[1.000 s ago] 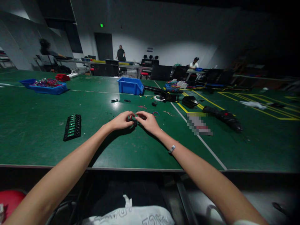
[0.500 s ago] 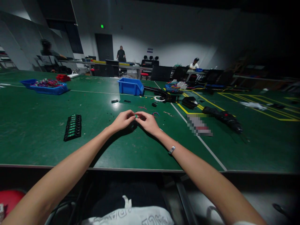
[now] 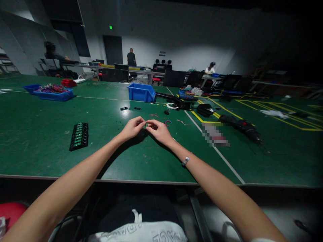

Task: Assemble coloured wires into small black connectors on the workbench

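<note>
My left hand (image 3: 133,129) and my right hand (image 3: 158,131) meet above the middle of the table, fingertips pinched together. Between them is a small green circuit board (image 3: 146,124), mostly covered by the fingers. To the left lies a black rack (image 3: 79,136) with a row of green boards in it. Just beyond the hands are two narrow dark strips, one of them a black strip (image 3: 137,108). Red and blue wire pieces (image 3: 167,122) lie close to my right hand.
A blue bin (image 3: 141,92) stands beyond the hands. At the far left, a blue tray (image 3: 56,95) holds tangled wires. A black power tool (image 3: 239,127), a white ring (image 3: 172,106) and cables lie to the right. Several people are at the back of the room.
Both hands stay pinched together in nearly the same place. Less of the green board shows between the fingers now. The view has shifted slightly.
</note>
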### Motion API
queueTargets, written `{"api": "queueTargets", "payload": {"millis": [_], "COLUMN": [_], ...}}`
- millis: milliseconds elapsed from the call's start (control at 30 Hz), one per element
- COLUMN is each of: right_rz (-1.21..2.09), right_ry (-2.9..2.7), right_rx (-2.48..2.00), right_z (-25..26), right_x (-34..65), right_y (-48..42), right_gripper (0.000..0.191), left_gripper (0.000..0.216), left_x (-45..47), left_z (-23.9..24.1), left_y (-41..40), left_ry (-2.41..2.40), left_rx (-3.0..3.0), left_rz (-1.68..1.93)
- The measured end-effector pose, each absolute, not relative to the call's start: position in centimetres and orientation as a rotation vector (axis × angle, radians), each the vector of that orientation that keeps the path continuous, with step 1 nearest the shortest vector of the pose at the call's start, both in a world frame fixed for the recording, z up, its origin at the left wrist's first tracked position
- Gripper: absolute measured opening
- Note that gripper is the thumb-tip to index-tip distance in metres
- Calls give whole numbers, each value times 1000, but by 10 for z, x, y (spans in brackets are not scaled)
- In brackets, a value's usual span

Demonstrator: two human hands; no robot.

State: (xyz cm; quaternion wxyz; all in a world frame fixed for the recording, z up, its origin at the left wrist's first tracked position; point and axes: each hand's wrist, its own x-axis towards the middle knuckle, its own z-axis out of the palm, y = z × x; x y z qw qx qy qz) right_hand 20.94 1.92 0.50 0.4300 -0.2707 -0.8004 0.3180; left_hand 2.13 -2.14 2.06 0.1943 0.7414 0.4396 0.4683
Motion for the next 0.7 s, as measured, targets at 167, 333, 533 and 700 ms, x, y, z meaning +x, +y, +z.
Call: {"api": "queueTargets", "payload": {"millis": [167, 333, 533, 700], "right_rz": [781, 776, 765, 759], "right_ry": [-2043, -2043, -2049, -2058], "right_rx": [-652, -676, -668, -682], "right_z": [6, 10, 13, 13], "right_x": [210, 210, 210, 211], "right_y": [17, 14, 12, 11], "right_gripper": [25, 23, 22, 23], "left_gripper": [29, 31, 32, 33], "left_x": [21, 22, 23, 24], "left_z": [20, 21, 24, 26], "left_y": [-21, -22, -25, -27], "left_ry": [1269, 1269, 1258, 1285], "left_rx": [2075, 2075, 2078, 2088], "left_rz": [1312, 1297, 1299, 1285]}}
